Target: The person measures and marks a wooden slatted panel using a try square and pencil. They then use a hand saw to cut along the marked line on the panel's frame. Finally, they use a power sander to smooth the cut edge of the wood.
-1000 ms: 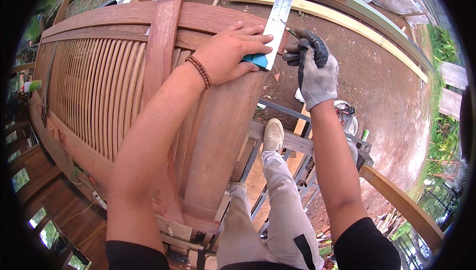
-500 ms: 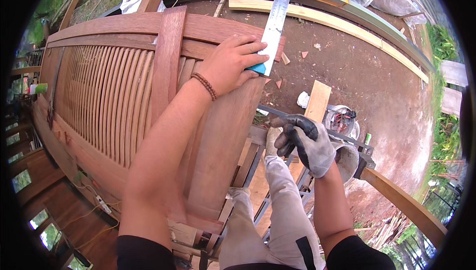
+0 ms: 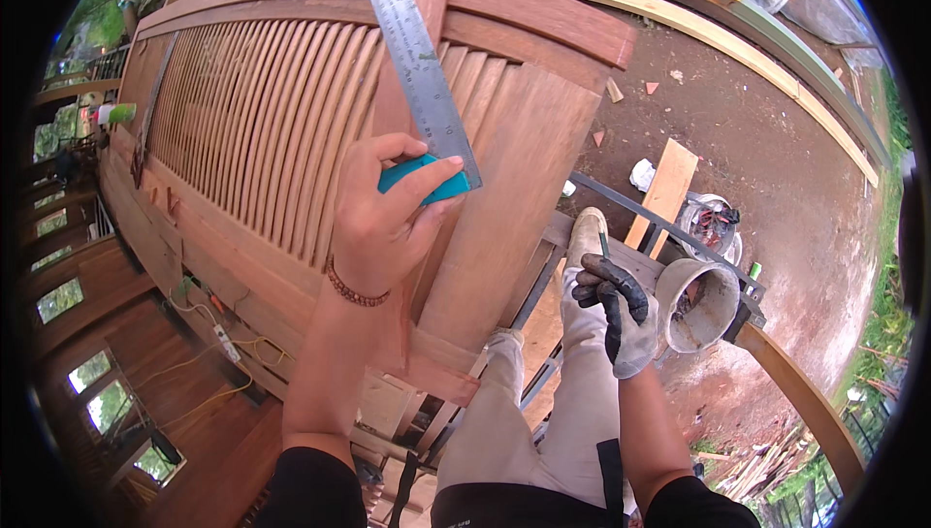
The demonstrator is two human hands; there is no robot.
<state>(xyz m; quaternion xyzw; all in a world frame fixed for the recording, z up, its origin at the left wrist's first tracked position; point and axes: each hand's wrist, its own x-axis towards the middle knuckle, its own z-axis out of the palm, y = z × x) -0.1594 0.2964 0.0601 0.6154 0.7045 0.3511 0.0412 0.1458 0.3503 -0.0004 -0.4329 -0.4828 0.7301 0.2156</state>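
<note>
1. Fingers (image 3: 424, 182) of my left hand (image 3: 370, 213) pinch the blue-green grip (image 3: 398, 175) of the square (image 3: 417, 63).
2. I see the square run on a slant from the top middle to the centre of the frame, over the panel (image 3: 529, 169). I can't tell from here if it touches the wood.
3. My right hand (image 3: 624, 313), in a glove, is right of centre and low, its fingers curled around a thin stick (image 3: 603, 243).
4. I hold the square at one end, so its long blade could tip and scratch the wood.
5. Thick glove tips feel little, I think, so the stick could slip and drop near the shoe (image 3: 585, 231) or bucket (image 3: 720, 313).
</note>
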